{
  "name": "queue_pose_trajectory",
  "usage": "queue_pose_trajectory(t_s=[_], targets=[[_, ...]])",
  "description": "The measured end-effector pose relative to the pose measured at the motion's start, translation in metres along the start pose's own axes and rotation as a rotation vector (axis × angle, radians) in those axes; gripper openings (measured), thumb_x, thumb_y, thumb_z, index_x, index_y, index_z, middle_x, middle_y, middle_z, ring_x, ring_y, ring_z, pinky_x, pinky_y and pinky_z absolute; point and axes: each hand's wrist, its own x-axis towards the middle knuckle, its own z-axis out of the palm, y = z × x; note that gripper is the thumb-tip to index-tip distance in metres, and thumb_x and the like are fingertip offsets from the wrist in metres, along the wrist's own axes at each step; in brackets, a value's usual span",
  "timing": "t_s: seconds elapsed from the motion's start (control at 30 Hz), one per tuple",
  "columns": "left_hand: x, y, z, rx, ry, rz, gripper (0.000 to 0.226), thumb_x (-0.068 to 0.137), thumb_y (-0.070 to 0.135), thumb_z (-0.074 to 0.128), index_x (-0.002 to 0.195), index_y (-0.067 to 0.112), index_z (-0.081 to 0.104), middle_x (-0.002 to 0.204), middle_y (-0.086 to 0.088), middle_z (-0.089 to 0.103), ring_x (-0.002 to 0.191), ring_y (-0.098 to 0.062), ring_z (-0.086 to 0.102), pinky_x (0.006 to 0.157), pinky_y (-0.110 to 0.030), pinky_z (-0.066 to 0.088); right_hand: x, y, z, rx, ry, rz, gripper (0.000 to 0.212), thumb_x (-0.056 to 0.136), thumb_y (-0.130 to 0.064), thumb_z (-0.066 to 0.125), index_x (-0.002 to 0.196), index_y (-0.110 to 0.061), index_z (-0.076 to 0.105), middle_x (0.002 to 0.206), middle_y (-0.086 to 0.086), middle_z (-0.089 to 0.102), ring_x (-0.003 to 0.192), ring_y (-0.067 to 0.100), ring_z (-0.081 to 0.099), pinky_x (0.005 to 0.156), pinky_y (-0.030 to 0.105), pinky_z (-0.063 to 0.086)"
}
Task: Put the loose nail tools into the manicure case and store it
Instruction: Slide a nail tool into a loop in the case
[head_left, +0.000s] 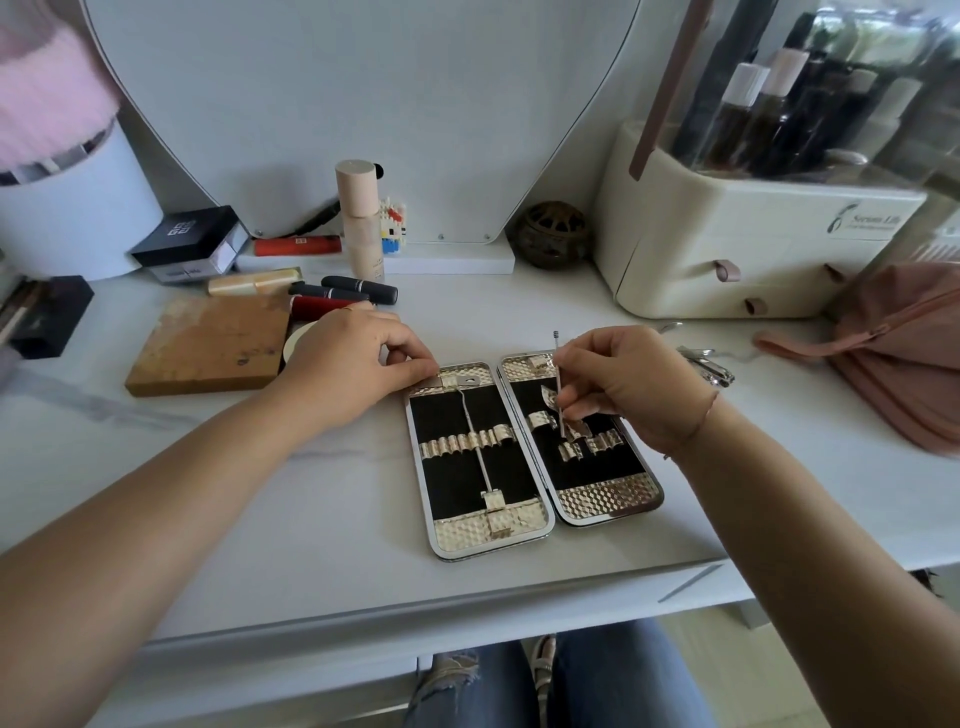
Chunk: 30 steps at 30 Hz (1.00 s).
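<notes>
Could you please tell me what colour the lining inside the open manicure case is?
The lining is black, seen in the head view.

A home dressing table is indicated. A rounded mirror (363, 104) is seen well beyond the fingers of both hands. Lipsticks (358, 289), a foundation bottle (363, 234) and a black powder box (189, 236) are gathered just past the fingers (397, 347) of the left hand (353, 364), which are curled on a corner of an open manicure case (447, 483). A cream cosmetics organiser (727, 260) filled with bottles is set beyond the fingers (587, 402) of the right hand (634, 384), by which a thin nail tool (556, 345) is pinched. A pink zipped pouch (904, 353) is laid to their right.
</notes>
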Motion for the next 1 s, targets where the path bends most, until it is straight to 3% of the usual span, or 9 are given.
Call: queue_pose_trajectory(t_s=[0.23,0.47,0.7,1.0], targets=[[0.000,-0.002,0.000,-0.013,-0.004,-0.007,0.008,0.072,0.043,0.071,0.075,0.036,0.071,0.069,0.008,0.060,0.075,-0.008,0.049,0.065,-0.032,0.042,0.003,0.003,-0.003,-0.073,-0.044,-0.015,0.011,0.088,-0.004,0.058,0.078,0.000,0.057,0.047,0.007,0.061,0.041,0.013,0.061,0.043,0.017,0.051],[-0.001,0.001,0.000,-0.006,0.000,0.008,0.010,0.074,0.039,0.072,0.077,0.029,0.073,0.067,0.009,0.061,0.077,-0.013,0.049,0.069,-0.038,0.044,0.004,-0.002,-0.004,-0.263,-0.128,-0.005,0.011,0.088,-0.004,0.058,0.084,0.006,0.059,0.049,0.009,0.056,0.035,0.009,0.054,0.038,0.017,0.046],[0.000,-0.002,0.002,0.014,-0.002,0.000,0.009,0.073,0.044,0.070,0.075,0.035,0.071,0.068,0.009,0.061,0.077,-0.012,0.049,0.069,-0.042,0.046,0.002,-0.006,-0.004,-0.475,-0.134,0.019,0.014,0.085,-0.009,0.063,0.074,-0.001,0.062,0.036,-0.002,0.049,0.029,0.006,0.040,0.032,0.015,0.032],[0.000,-0.001,0.002,0.027,0.008,-0.005,0.012,0.073,0.044,0.069,0.075,0.032,0.071,0.067,0.008,0.061,0.076,-0.012,0.049,0.068,-0.041,0.047,-0.003,-0.010,0.000,-0.621,-0.155,0.056,0.023,0.080,-0.008,0.066,0.059,-0.005,0.060,0.033,-0.003,0.047,0.029,0.008,0.036,0.034,0.015,0.032]])
